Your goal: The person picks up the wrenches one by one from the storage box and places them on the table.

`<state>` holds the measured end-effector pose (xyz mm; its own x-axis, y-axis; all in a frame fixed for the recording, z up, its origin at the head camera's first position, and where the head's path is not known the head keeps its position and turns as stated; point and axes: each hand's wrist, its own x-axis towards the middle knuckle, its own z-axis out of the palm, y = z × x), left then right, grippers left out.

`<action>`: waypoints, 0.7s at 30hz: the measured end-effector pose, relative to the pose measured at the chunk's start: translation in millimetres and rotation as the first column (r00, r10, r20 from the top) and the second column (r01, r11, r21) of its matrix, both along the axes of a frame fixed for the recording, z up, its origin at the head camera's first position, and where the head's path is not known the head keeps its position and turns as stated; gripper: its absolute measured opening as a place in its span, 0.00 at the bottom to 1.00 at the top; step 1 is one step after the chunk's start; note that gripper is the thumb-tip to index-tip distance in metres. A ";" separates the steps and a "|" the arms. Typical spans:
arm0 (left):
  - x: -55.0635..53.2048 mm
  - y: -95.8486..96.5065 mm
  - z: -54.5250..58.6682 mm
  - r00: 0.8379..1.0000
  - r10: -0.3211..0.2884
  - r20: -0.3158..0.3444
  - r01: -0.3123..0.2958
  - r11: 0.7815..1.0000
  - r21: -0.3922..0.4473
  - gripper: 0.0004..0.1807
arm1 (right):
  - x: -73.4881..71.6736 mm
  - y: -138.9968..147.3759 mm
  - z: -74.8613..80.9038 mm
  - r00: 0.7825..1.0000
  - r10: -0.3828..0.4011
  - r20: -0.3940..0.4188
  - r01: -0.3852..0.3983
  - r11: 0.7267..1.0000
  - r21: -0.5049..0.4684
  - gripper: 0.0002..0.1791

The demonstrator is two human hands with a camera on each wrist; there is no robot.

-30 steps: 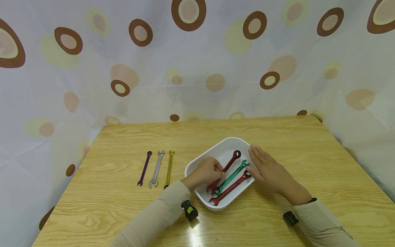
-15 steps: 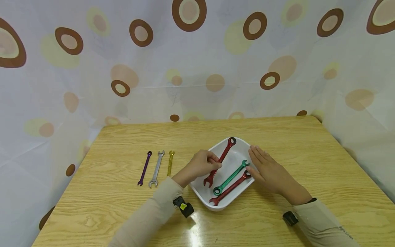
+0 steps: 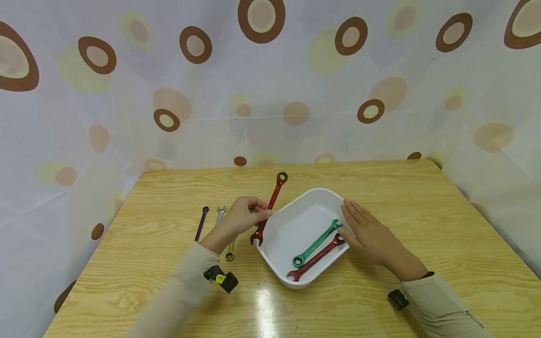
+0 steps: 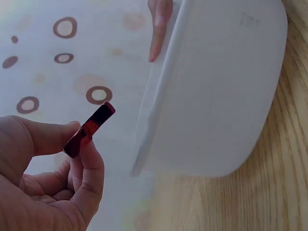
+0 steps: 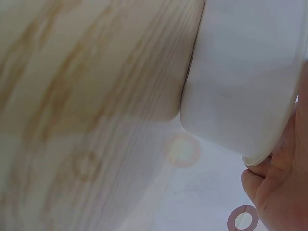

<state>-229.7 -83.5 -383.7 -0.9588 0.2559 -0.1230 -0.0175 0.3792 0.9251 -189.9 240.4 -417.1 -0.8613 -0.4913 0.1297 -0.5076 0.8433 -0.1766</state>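
Moved leftward out of the white tub (image 3: 287,225) since earlier, a red wrench (image 3: 274,194) is pinched by the left hand (image 3: 243,216) over the tub's left rim. Inside lie a second red wrench (image 3: 314,260), then a green wrench (image 3: 317,243). The right hand (image 3: 372,237), fingers straight, touches the right rim. Left of the tub lie a gold wrench (image 3: 230,248), silver wrench (image 3: 220,215) and purple wrench (image 3: 202,223).

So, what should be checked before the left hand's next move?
1. Grip: ok; left hand pinches a red wrench.
2. Hand at tray: ok; right hand touches the white tray's rim.
3. Clear of rim: cannot tell; wrench end and rim overlap in the head view.
4. View of tabletop wrenches: not ok; left arm partly hides purple wrench, silver wrench, yellow wrench.
5. In tray: ok; green wrench and second red wrench lie inside.
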 end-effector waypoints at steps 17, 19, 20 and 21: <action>5.8 -88.4 -9.7 0.987 0.157 0.026 -0.156 0.986 -0.058 0.13 | -0.6 1.8 -2.0 1.000 0.000 -0.002 0.000 1.000 -0.005 0.35; 8.0 -99.8 -13.0 0.985 0.173 0.028 -0.170 0.983 -0.071 0.13 | -1.1 1.7 -2.8 1.000 -0.001 0.000 0.001 1.000 -0.008 0.36; 9.0 -105.5 -14.8 0.983 0.183 0.027 -0.180 0.980 -0.078 0.13 | -1.5 1.7 -3.3 1.000 -0.001 0.000 0.001 1.000 -0.008 0.36; 10.1 -111.1 -16.4 0.981 0.193 0.025 -0.190 0.978 -0.089 0.13 | -1.8 1.8 -3.8 1.000 -0.002 0.002 0.002 1.000 -0.008 0.36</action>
